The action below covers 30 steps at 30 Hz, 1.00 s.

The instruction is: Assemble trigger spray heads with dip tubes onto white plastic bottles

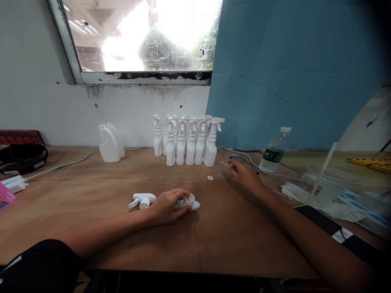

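My left hand rests on the table with its fingers closed around a white trigger spray head, whose round collar faces up. Just left of this hand lies a second white spray head. Farther right, my right hand pinches a thin pale tube, which points left from the fingertips. Between the hands a small white ring-shaped washer lies flat on the wood. Behind them stand several white spray bottles in a tight group, fitted with trigger heads.
Two white handled bottles stand back left. A water bottle and a phone are beyond my right hand. At the right are a plastic container and tissue; at the left, a black strap and a white adapter.
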Motion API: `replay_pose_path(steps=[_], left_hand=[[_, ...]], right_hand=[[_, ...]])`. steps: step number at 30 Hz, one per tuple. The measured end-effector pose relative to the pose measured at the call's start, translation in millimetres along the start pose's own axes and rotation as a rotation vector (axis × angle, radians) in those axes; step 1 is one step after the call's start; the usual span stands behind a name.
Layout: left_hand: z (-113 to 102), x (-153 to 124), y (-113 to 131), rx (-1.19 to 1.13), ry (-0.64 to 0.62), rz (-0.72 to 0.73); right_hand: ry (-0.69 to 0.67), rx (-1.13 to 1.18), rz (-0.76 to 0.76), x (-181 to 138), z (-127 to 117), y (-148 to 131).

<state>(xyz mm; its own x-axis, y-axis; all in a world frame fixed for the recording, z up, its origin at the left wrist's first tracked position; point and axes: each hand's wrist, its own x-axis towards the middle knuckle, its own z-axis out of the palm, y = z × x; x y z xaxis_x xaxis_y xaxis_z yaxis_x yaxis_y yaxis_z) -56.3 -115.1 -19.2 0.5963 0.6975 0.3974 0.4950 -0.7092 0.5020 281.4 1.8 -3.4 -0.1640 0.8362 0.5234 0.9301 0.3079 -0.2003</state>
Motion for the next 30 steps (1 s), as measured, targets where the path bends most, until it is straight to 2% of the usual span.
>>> replay_pose_path(steps=[2, 4, 8, 11, 15, 18, 22, 25, 27, 28, 30], left_hand=[[0.4, 0.1, -0.5, -0.019, -0.006, -0.026], [1.8, 0.6, -2.5, -0.045, -0.01, -0.063], [4.5, 2.2, -6.2, -0.091, 0.004, -0.088], [4.0, 3.0, -5.5, -0.103, 0.001, -0.074], [2.2, 2.4, -3.5, -0.101, -0.011, -0.125], [2.6, 1.6, -4.8, -0.085, -0.008, -0.117], [3.6, 1.6, -7.1, -0.075, 0.007, -0.044], [2.9, 1.9, -6.7, -0.09, 0.001, -0.032], [2.6, 2.0, -6.1, -0.097, 0.004, -0.032], [2.7, 2.0, -6.1, -0.098, 0.009, -0.035], [3.7, 1.9, -6.8, -0.09, 0.013, -0.05]], right_hand=[[0.094, 0.211, -0.001, 1.3, -10.3, -3.7], [0.143, 0.536, 0.063, 2.3, -22.5, -7.6], [0.154, 1.094, 0.148, 4.3, -42.4, -16.4], [0.167, 1.368, 0.178, 4.2, -45.6, -24.7], [0.074, 1.317, 0.248, -3.4, -35.3, -41.0], [-0.018, 1.278, 0.229, -13.3, -25.1, -57.1], [-0.293, 1.171, 0.152, -24.9, -14.2, -75.2], [-0.536, 1.003, 0.072, -30.0, -5.5, -81.5], [-0.649, 0.925, 0.023, -31.8, 0.3, -83.6], [-0.673, 0.912, 0.005, -32.4, 2.5, -85.0], [-0.636, 0.948, -0.006, -33.8, 4.3, -90.3]])
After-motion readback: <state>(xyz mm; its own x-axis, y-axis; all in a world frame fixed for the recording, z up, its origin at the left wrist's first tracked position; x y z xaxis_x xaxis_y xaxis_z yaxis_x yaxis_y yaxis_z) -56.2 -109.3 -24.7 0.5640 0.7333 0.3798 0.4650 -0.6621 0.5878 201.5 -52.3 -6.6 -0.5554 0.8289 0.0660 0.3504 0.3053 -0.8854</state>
